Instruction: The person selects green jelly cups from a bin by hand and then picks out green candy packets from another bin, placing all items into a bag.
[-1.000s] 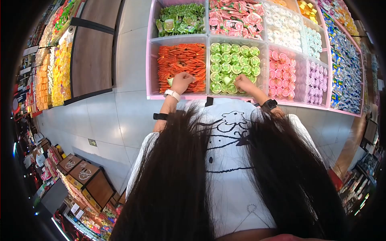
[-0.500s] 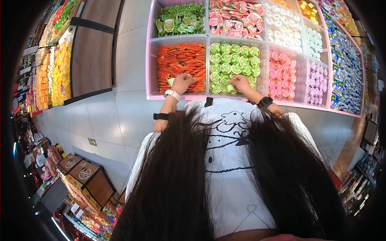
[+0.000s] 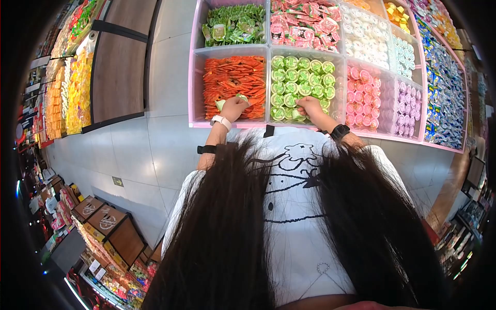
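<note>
Right hand [image 3: 310,106] leftward among green cups [image 3: 302,77], near rim [image 3: 281,123]

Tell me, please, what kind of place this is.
Most likely a shop selling loose sweets: a pink divided bin holds orange packets and green cups, and stocked shelves line the aisle.
</note>
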{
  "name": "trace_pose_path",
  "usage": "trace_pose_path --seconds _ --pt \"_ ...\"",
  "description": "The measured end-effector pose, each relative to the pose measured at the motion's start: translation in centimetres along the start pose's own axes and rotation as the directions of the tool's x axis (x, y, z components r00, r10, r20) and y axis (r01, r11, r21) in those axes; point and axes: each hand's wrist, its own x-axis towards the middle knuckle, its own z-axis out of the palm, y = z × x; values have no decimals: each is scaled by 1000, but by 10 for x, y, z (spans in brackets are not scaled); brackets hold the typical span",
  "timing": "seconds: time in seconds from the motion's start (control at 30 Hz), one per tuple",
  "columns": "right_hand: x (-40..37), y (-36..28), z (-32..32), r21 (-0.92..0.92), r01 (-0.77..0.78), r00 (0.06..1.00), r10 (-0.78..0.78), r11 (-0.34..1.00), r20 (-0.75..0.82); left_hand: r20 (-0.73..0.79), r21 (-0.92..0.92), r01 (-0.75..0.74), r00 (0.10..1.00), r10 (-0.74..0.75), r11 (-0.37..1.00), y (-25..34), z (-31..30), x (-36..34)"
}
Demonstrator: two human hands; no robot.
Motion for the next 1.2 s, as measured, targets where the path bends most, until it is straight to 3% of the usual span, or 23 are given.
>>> trace_pose_path --seconds 0.1,0.4,0.5,0.6,0.8,0.9,1.0,1.1,1.2 --pt "2 -2 -1 -93 27 1000 -27 995 6 8 15 -5 1000 5 1000 -1 0 2" --pt "10 4 -4 -131 35 998 -29 991 49 2 16 18 1000 -19 1000 7 -1 -1" --pt "11 2 -6 -113 -15 1000 13 993 -22 -10 -4 2 1000 -2 1000 6 -2 -2" --pt "14 1 -15 -236 35 999 -33 971 13 -10 -36 4 1000 -5 999 6 -2 -4" --pt "29 28 -33 -544 347 937 -307 764 167 -2 -38 15 1000 -15 999 9 -3 -4" --pt "0 2 -31 -692 415 905 -187 591 383 1 -32 15 1000 -15 999 8 -3 -5" --pt "-6 -5 -26 -763 352 928 -93 542 361 1 -22 22 1000 -22 1000 9 -3 -5" --pt "-1 1 -26 -740 422 905 -198 524 376 2 -42 20 1000 -20 999 7 -3 -5" --pt "10 9 -26 -686 420 903 -202 594 379 -3 -43 24 1000 -24 999 4 -3 -3"
